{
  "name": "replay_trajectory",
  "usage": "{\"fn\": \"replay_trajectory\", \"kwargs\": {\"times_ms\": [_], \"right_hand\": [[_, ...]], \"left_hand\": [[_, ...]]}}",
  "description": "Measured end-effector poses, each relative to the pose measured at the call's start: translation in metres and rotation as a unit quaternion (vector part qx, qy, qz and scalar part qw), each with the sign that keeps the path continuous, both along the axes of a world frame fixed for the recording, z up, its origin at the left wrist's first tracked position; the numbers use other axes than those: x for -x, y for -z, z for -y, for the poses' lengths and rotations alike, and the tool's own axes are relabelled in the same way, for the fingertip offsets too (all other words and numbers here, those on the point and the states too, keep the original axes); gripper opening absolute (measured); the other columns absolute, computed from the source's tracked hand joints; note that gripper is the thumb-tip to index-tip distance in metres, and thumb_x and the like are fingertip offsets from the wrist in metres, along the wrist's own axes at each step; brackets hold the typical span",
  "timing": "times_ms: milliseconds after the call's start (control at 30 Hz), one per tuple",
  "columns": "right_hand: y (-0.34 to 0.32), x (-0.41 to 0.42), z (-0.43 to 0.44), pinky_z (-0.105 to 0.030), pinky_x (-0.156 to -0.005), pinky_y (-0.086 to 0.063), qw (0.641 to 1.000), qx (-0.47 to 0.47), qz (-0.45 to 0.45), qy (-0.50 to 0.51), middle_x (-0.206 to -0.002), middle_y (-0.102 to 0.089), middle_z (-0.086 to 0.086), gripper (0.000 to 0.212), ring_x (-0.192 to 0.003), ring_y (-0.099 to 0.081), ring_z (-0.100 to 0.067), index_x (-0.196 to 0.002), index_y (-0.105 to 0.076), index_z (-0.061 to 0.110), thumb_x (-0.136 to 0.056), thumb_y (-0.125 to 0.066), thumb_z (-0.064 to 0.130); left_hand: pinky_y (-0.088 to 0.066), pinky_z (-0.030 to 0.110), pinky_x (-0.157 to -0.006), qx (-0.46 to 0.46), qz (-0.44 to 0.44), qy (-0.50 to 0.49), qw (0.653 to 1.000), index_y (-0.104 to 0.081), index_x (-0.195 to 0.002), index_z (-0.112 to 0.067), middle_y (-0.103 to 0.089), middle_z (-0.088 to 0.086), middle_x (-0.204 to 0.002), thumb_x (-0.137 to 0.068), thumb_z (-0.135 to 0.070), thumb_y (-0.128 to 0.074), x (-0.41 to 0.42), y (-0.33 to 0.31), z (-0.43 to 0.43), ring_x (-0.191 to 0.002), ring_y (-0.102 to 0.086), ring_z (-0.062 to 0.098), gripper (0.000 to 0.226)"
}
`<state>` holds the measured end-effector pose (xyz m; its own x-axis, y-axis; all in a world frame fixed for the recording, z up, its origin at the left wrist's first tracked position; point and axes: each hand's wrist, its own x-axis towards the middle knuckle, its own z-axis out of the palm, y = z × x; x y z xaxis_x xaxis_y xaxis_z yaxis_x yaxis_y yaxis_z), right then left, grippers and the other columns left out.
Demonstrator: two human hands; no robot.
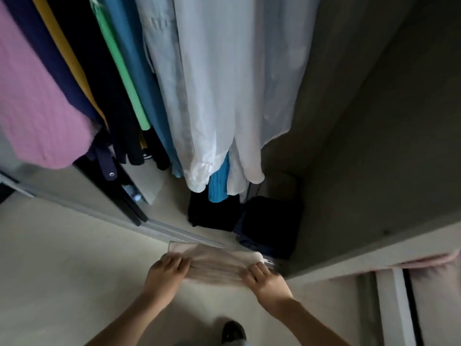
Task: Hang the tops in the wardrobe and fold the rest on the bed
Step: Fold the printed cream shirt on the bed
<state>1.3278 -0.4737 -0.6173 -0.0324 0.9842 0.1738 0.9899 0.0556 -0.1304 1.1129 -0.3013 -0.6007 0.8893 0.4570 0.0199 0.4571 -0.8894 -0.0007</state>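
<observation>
I look down into the open wardrobe [374, 121]. A folded pale beige garment [214, 264] is carried flat between both hands, just outside the wardrobe's bottom rail. My left hand [167, 273] grips its left end and my right hand [264, 278] grips its right end, fingers curled over the top. Hanging tops fill the rail space above: a pink one [37, 96], navy, yellow, green [119, 66] and teal ones, and several white ones [219, 83]. The image is motion-blurred.
On the wardrobe floor lie folded dark clothes [269, 223] and a black pile [212, 211]. The sliding-door track [174, 231] runs diagonally. The wardrobe's grey side wall stands at right, with a pink cloth [429, 262] beyond it. My dark shoe [233, 330] is on the pale floor.
</observation>
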Motion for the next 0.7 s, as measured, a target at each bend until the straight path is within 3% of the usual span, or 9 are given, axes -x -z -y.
{"fn": "replay_trajectory", "kwargs": {"times_ms": [167, 300, 367, 400, 433, 467, 533, 600, 700], "right_hand": [[0.105, -0.038, -0.08, -0.021, -0.04, -0.045, 0.997, -0.005, 0.068, -0.034, -0.079, -0.065, -0.002, 0.036, -0.071, -0.065, -0.021, -0.103, -0.052, 0.015, -0.068, -0.043, 0.011], [0.18, -0.079, -0.172, -0.023, -0.045, -0.048, 0.992, -0.059, 0.108, 0.013, -0.082, -0.066, -0.007, 0.032, -0.073, -0.063, -0.024, -0.089, -0.069, 0.013, -0.067, -0.046, 0.008], [0.216, -0.094, -0.214, -0.028, -0.052, -0.052, 0.992, -0.025, 0.111, 0.051, -0.089, -0.067, -0.01, 0.035, -0.084, -0.055, -0.027, -0.1, -0.061, 0.014, -0.067, -0.05, 0.012], [0.229, -0.098, -0.225, -0.033, -0.061, -0.055, 0.99, 0.028, 0.122, 0.07, -0.099, -0.067, -0.012, 0.044, -0.092, -0.052, -0.029, -0.108, -0.057, 0.016, -0.065, -0.062, 0.018], [0.251, -0.103, -0.231, -0.041, -0.073, -0.055, 0.984, 0.088, 0.132, 0.077, -0.113, -0.063, -0.016, 0.062, -0.104, -0.051, -0.032, -0.119, -0.055, 0.017, -0.061, -0.075, 0.029], [0.27, -0.103, -0.231, -0.048, -0.087, -0.049, 0.98, 0.12, 0.136, 0.08, -0.129, -0.054, -0.02, 0.077, -0.118, -0.048, -0.035, -0.13, -0.05, 0.017, -0.062, -0.079, 0.039], [0.292, -0.089, -0.222, -0.053, -0.096, -0.041, 0.968, 0.185, 0.146, 0.085, -0.139, -0.045, -0.022, 0.072, -0.126, -0.046, -0.036, -0.136, -0.048, 0.018, -0.073, -0.069, 0.047], [0.312, -0.078, -0.215, -0.047, -0.078, -0.053, 0.963, 0.214, 0.144, 0.081, -0.117, -0.064, -0.017, 0.063, -0.105, -0.064, -0.031, -0.116, -0.067, 0.021, -0.06, -0.071, 0.05], [0.296, -0.062, -0.217, -0.04, -0.077, -0.054, 0.96, 0.236, 0.142, 0.053, -0.113, -0.066, -0.013, 0.056, -0.101, -0.066, -0.027, -0.108, -0.071, 0.023, -0.057, -0.075, 0.047]], "left_hand": [[-0.045, 0.025, -0.043, -0.081, -0.1, 0.03, 0.991, -0.062, -0.088, -0.007, -0.064, 0.01, -0.068, -0.052, -0.011, -0.058, -0.034, 0.115, -0.077, -0.058, -0.064, 0.027, 0.036], [-0.049, 0.027, -0.052, -0.161, -0.065, 0.007, 0.985, -0.072, -0.09, -0.011, -0.066, 0.01, -0.073, -0.068, -0.014, -0.043, -0.087, 0.188, -0.157, -0.069, -0.062, 0.027, 0.036], [-0.049, 0.037, -0.081, -0.16, -0.098, -0.046, 0.981, -0.05, -0.131, -0.012, -0.06, 0.02, -0.118, -0.082, -0.018, -0.042, -0.113, 0.229, -0.192, -0.109, -0.05, 0.034, 0.05], [-0.037, 0.044, -0.1, -0.135, -0.132, -0.087, 0.978, -0.022, -0.147, -0.014, -0.036, 0.022, -0.145, -0.09, -0.026, -0.045, -0.119, 0.255, -0.208, -0.131, -0.032, 0.036, 0.063], [-0.021, 0.049, -0.11, -0.107, -0.166, -0.109, 0.974, 0.001, -0.15, -0.016, -0.008, 0.022, -0.155, -0.091, -0.038, -0.049, -0.123, 0.277, -0.217, -0.141, -0.012, 0.035, 0.081], [-0.011, 0.052, -0.112, -0.064, -0.215, -0.144, 0.964, 0.011, -0.149, -0.016, 0.007, 0.021, -0.155, -0.088, -0.046, -0.054, -0.124, 0.293, -0.218, -0.143, -0.001, 0.035, 0.094], [-0.007, 0.053, -0.112, -0.054, -0.237, -0.159, 0.957, 0.009, -0.15, -0.018, 0.011, 0.02, -0.155, -0.088, -0.048, -0.053, -0.12, 0.318, -0.214, -0.143, 0.004, 0.035, 0.092], [-0.007, 0.051, -0.113, -0.033, -0.218, -0.16, 0.962, 0.002, -0.151, -0.02, 0.007, 0.017, -0.156, -0.095, -0.04, -0.043, -0.106, 0.326, -0.206, -0.144, 0.002, 0.033, 0.074], [-0.01, 0.049, -0.113, -0.027, -0.216, -0.166, 0.962, 0.002, -0.15, -0.019, 0.004, 0.016, -0.157, -0.098, -0.03, -0.036, -0.084, 0.301, -0.199, -0.144, -0.001, 0.03, 0.066]]}}
